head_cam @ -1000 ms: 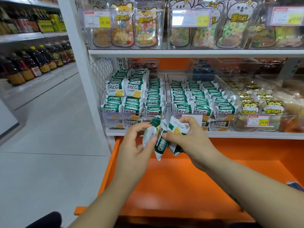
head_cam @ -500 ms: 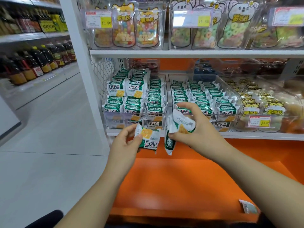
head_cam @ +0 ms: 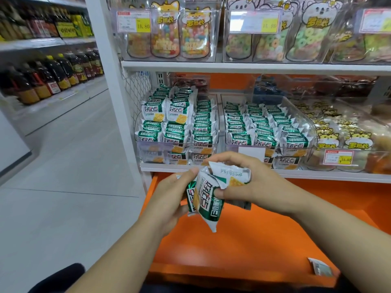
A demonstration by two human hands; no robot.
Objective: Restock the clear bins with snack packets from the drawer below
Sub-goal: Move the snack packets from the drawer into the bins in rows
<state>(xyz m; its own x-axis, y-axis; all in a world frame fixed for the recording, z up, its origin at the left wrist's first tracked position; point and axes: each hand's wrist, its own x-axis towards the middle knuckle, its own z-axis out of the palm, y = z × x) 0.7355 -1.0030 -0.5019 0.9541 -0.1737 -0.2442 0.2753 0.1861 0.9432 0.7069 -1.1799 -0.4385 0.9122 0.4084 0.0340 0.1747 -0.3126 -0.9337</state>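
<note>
A few packets (head_cam: 208,199) are held bunched over the drawer (head_cam: 243,250), at 6 o'clock from the bins (head_cam: 148,153), with the left hand (head_cam: 169,199) and right hand (head_cam: 254,182) both clamped on them; being seemingly light, crinkly and slippery, they are best pinched at the sealed edges

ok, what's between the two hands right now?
A bunch of green-and-white snack packets, gripped by the left hand and pinched by the right hand, above the orange drawer. The head view shows it.

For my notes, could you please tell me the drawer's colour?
Drawer is orange, best in the head view.
</note>
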